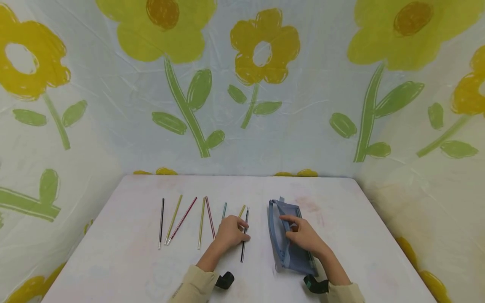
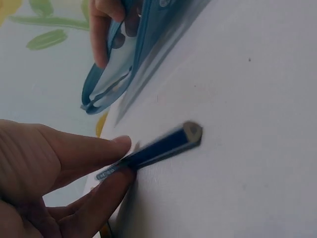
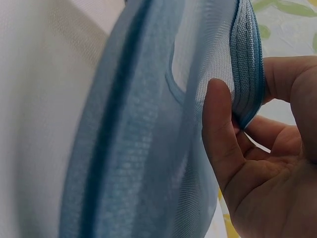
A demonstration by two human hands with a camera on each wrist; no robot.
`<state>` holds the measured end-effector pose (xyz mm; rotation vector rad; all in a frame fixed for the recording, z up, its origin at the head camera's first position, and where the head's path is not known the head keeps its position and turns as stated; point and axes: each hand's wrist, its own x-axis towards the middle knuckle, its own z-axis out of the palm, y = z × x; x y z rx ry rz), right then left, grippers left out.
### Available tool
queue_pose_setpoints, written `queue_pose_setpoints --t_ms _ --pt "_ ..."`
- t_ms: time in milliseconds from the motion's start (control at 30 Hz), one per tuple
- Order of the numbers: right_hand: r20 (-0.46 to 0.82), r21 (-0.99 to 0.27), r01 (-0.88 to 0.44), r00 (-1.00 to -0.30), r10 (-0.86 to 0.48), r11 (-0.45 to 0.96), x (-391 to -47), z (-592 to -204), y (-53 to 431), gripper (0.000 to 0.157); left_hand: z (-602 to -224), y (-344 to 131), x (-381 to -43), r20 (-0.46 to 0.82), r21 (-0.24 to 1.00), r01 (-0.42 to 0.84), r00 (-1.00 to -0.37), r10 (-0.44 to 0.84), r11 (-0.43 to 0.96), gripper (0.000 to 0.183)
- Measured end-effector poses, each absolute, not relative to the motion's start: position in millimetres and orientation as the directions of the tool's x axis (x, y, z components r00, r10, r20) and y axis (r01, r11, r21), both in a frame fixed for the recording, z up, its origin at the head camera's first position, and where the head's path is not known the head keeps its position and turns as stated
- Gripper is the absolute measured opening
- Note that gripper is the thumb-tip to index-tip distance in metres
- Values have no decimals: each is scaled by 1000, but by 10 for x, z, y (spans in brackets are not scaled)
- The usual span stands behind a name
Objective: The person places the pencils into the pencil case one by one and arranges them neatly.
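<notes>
My left hand [image 1: 229, 232] pinches a dark pencil [image 1: 243, 252] between thumb and fingertips, low over the white table. In the left wrist view the pencil's blunt, unsharpened end [image 2: 192, 133] points away from the hand. My right hand [image 1: 307, 239] grips the rim of a blue mesh zip pencil case [image 1: 299, 261], its thumb on one side and fingers on the other. Up close in the right wrist view, the zipper edge [image 3: 247, 64] is held apart from the other side, so the mouth gapes. Part of the case's inside is hidden.
Several pencils lie spread left of my left hand: a black one [image 1: 161, 221], a yellow one [image 1: 173, 219], a red one [image 1: 183, 220], another yellow [image 1: 201, 223], another red [image 1: 210, 216]. A blue pencil [image 1: 225, 210] and a third yellow one [image 1: 242, 210] are partly covered by that hand.
</notes>
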<state>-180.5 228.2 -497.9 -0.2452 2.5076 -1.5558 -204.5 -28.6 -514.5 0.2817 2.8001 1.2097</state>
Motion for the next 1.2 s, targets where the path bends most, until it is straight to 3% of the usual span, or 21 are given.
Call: queue_pose_setpoints --t_ms 300,967,1200 --pt "-48 -914 -58 -967 -249 403 -1809 -5034 2271 55 -5162 -233 -2062 -18 736 131 -977 213 664 16" --pt "-64 -916 -46 -964 -257 399 -1831 -5046 2195 53 -5204 -212 -2023 -18 906 90 -968 251 413 16" --pt "-53 -904 -54 -970 -236 424 -1830 -4984 2187 53 -5127 -50 -2066 0 963 69 -967 255 261 19"
